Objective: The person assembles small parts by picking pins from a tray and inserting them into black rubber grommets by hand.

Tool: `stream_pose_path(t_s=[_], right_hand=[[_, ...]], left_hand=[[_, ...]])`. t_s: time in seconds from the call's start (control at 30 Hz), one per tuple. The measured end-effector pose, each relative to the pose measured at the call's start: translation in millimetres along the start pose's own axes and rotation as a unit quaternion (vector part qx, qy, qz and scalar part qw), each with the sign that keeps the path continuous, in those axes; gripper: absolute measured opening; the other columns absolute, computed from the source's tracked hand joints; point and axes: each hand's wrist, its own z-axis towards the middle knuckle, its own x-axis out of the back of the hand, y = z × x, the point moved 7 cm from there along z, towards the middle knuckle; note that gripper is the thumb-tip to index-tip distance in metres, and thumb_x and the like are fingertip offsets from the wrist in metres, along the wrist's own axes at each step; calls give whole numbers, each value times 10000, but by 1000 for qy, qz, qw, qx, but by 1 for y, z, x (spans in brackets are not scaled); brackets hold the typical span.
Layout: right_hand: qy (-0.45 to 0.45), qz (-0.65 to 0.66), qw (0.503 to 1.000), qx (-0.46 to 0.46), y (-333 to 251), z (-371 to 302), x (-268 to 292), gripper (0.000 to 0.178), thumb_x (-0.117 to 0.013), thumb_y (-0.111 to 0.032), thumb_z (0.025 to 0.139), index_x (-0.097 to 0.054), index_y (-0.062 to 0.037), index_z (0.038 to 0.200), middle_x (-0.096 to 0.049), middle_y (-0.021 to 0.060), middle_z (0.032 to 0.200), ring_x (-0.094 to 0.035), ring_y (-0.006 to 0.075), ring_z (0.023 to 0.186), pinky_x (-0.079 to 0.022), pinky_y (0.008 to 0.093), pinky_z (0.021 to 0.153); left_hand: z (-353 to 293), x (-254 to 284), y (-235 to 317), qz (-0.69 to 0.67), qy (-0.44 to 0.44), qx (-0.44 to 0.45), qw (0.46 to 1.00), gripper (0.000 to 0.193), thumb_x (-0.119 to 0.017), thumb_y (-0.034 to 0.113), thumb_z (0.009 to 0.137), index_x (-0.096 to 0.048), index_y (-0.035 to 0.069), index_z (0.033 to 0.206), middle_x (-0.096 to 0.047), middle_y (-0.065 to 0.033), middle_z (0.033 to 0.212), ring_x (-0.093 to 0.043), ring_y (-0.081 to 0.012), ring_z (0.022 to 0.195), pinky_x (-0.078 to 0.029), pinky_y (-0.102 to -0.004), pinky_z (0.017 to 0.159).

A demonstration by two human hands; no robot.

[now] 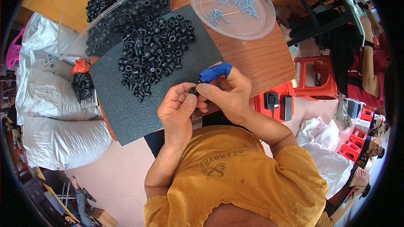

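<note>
My left hand [177, 107] is closed, its thumb and fingers pinching a small round black plastic part [193, 91] above the near edge of the mat. From the right, my right hand [230, 94] meets it, thumb and index finger closed at the same part. Blue tape [215, 72] wraps the right index finger. Fingertips hide most of the part, so I cannot tell whether a second small piece is in them. Beyond both hands, a heap of similar hollow black parts [156, 49] lies on a dark grey textured mat [111, 109].
A clear plastic bin [72, 38] of black parts leans at the far left. At the far right, a round clear tray [264, 24] holds small silvery-blue pieces [240, 1] on the wooden table [275, 54]. White sacks [63, 138] stand left; red stools [317, 77] and another person's arm [370, 67] are right.
</note>
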Motion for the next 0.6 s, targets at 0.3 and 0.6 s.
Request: stream_pose_path(t_s=[0.3,0.6], right_hand=[[-29,-108,985,132,-1,0,-2,136,-665,1,776,-599,-20,894,-554,15,785,-565,61,647,-444,203,557],[-75,-46,994,56,4,1,0,111,-638,1,801,-617,-9,909,-585,37,774,-582,87,644,-461,225,565]], left_hand=[[-3,0,5,35,14,-51,998,210,-577,31,885,-528,-47,1074,-604,-75,853,-572,-118,690,-493,-229,655],[-3,1,7,56,8,-66,996,214,-576,46,890,-537,-56,1073,-613,-85,857,-569,-111,703,-490,-225,660]])
